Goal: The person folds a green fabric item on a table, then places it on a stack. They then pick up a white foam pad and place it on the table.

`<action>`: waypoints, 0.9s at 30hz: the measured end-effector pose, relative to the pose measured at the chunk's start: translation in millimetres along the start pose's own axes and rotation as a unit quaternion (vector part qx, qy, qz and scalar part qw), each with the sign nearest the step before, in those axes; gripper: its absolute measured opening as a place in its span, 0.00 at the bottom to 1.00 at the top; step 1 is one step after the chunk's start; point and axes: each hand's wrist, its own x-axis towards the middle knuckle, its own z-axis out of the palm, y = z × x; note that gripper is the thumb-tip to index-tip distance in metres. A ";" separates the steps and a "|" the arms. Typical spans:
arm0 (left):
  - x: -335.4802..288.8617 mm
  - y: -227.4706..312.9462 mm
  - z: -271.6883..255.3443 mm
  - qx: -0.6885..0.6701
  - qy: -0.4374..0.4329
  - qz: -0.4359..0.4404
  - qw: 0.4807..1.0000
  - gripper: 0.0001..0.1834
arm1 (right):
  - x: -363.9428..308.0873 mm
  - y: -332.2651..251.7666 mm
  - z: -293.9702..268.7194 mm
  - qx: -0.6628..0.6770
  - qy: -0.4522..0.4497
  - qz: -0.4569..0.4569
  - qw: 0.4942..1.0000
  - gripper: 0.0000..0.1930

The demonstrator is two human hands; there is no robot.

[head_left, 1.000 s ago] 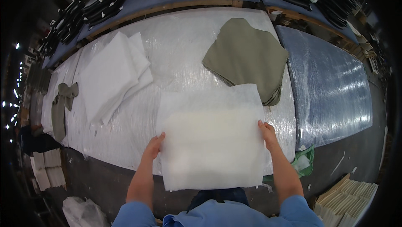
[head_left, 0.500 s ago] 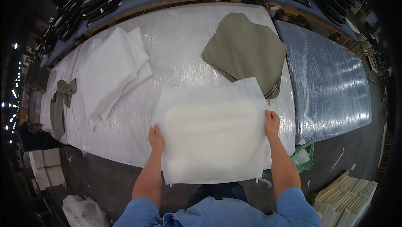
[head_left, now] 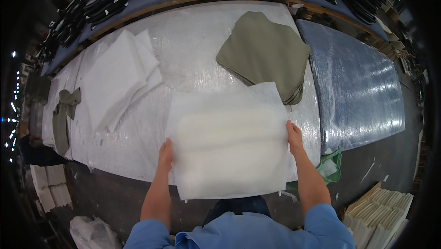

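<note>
A cream foam pad (head_left: pixel 232 157) shows through a thin white wadding sheet (head_left: pixel 225 98) laid over it, near me at the table's front edge. The sheet reaches past the pad at the far side. My left hand (head_left: pixel 165 155) grips the left edge of the sheet and pad, its fingers partly hidden. At the right edge, my right hand (head_left: pixel 294 136) holds on with the thumb side up. Just beyond the sheet's far right corner lies a stack of olive-green fabric pieces (head_left: pixel 264 51).
White wadding sheets (head_left: pixel 115 76) are piled at left on the plastic-wrapped table (head_left: pixel 183 33), beside an olive fabric strip (head_left: pixel 59 120). A blue wrapped slab (head_left: pixel 358 88) adjoins on the right. Pale stacked pieces (head_left: pixel 379 212) stand lower right; black padded pieces (head_left: pixel 110 3) lie on the back bench.
The pad's far edge looks a little lower and a crease across it is plainer. My left hand's fingers have straightened along the edge. The whole view has shifted slightly.
</note>
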 end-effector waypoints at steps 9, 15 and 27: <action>-74.2 -68.4 -17.8 0.096 -0.003 0.128 0.987 0.16 | -84.3 64.7 -6.9 -0.142 0.076 -0.108 0.981 0.18; -67.7 -80.8 -2.2 0.247 0.236 0.237 0.910 0.14 | -91.7 53.8 0.4 -0.248 0.158 -0.192 0.936 0.14; -47.1 -77.9 -15.6 0.307 0.186 0.234 0.904 0.15 | -79.8 54.1 -22.0 -0.234 0.174 -0.230 0.928 0.16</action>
